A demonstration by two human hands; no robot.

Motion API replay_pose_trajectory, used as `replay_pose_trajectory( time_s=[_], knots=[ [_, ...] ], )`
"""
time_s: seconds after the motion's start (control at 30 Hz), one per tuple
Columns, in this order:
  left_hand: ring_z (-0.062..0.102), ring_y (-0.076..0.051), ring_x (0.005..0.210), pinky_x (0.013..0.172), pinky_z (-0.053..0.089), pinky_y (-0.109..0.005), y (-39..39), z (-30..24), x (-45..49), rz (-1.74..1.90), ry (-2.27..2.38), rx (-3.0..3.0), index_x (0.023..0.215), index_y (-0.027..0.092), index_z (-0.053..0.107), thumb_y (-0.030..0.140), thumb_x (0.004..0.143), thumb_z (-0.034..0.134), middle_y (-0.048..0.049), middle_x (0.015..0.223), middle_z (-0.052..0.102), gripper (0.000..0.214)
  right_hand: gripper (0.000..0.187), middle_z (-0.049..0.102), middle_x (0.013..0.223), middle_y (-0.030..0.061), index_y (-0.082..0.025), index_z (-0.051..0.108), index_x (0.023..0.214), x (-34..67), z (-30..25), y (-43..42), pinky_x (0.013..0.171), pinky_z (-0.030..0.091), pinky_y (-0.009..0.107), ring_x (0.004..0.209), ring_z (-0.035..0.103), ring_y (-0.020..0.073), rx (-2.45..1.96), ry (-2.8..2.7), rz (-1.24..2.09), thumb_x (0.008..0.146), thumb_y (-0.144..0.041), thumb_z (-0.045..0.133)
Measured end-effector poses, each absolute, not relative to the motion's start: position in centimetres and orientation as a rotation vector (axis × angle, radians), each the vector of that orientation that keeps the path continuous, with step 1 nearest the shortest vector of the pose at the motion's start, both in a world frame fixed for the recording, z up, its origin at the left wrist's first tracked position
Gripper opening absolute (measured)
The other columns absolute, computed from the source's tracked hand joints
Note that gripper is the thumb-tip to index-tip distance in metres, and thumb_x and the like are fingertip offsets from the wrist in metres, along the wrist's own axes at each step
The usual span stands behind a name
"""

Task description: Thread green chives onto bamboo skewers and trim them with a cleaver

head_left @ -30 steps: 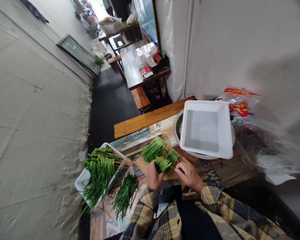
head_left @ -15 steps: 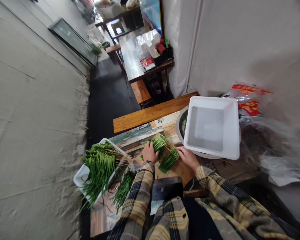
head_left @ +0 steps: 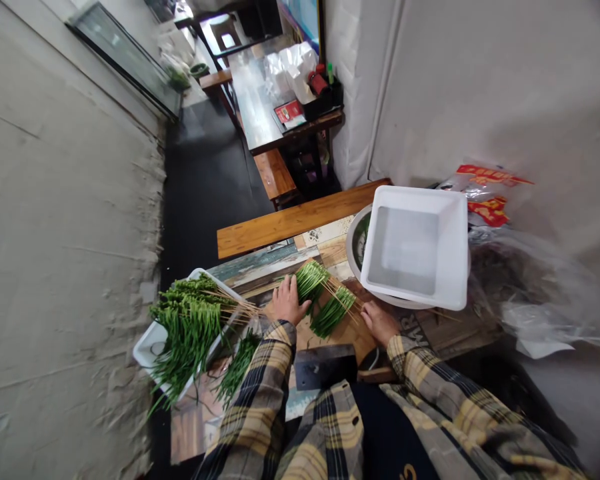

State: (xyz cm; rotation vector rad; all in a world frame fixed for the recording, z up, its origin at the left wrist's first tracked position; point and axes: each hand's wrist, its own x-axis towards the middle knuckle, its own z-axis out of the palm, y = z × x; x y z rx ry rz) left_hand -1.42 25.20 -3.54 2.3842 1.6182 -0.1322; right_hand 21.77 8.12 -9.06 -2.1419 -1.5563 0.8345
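Note:
My left hand (head_left: 287, 301) lies at the left side of a skewered chive bundle (head_left: 311, 280), fingers stretched out and thumb apart. A second chive bundle (head_left: 333, 313) lies nearer to me on the wooden cutting board (head_left: 325, 339), its bamboo skewers pointing right. My right hand (head_left: 381, 323) is closed at the right of the board, its fingertips pinched at the end of a thin bamboo skewer. On the board's near edge rests a dark, broad blade (head_left: 326, 367), perhaps a cleaver. Loose chives (head_left: 237, 367) lie left of my left forearm.
A white tray (head_left: 141, 352) at left holds many skewered chives. At right, an empty white tub (head_left: 457, 267) sits on a metal basin (head_left: 353, 248), with plastic bags (head_left: 535, 287) beside it. A wooden bench (head_left: 280, 230) runs along the table's far edge; another table (head_left: 253, 100) stands beyond.
The whole view has shifted a little. My right hand has drawn slightly to the right, away from the nearer chive bundle. My left hand stays beside the farther bundle.

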Motion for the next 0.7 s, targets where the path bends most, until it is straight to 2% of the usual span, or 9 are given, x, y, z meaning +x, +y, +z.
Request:
replay_pose_trajectory(
  time_s=[0.17,0.33,0.57,0.7],
  knots=[
    [0.029,-0.031,0.138,0.110,0.026,-0.051,24.3,-3.3,-2.2,-0.125,1.605,2.394,0.143,0.017,0.030,0.041,0.075,0.063,-0.0165,0.150,0.032,0.078,0.019,0.062,0.081,0.0041,-0.021,0.053,0.082,23.0,-9.3,5.4,0.073,0.044,0.029,0.079,0.060,0.0183,-2.104,-1.509,0.810,0.091,-0.027,0.038],
    [0.031,-0.031,0.137,0.109,0.028,-0.051,23.3,-3.1,-2.3,-0.040,1.614,2.390,0.142,0.016,0.032,0.039,0.077,0.061,-0.0172,0.148,0.035,0.075,0.021,0.064,0.085,0.0066,-0.021,0.052,0.091,23.8,-7.9,1.9,0.076,0.048,0.032,0.081,0.062,0.0200,-2.097,-1.427,0.750,0.093,-0.028,0.033],
    [0.038,-0.030,0.133,0.107,0.033,-0.048,21.6,-2.6,-3.8,0.067,1.627,2.320,0.140,0.014,0.035,0.030,0.078,0.059,-0.0181,0.145,0.040,0.068,0.021,0.069,0.102,0.0080,-0.026,0.057,0.105,26.0,-3.3,-4.6,0.081,0.052,0.036,0.092,0.067,0.0225,-1.958,-1.554,0.581,0.092,-0.032,0.042],
    [0.037,-0.029,0.134,0.108,0.032,-0.048,21.3,-3.1,-4.8,0.068,1.581,2.312,0.139,0.016,0.035,0.026,0.077,0.060,-0.0166,0.146,0.039,0.068,0.022,0.070,0.102,0.0058,-0.031,0.060,0.108,27.6,-0.2,-7.2,0.083,0.055,0.036,0.095,0.067,0.0230,-1.844,-1.701,0.491,0.088,-0.031,0.051]
  ],
)
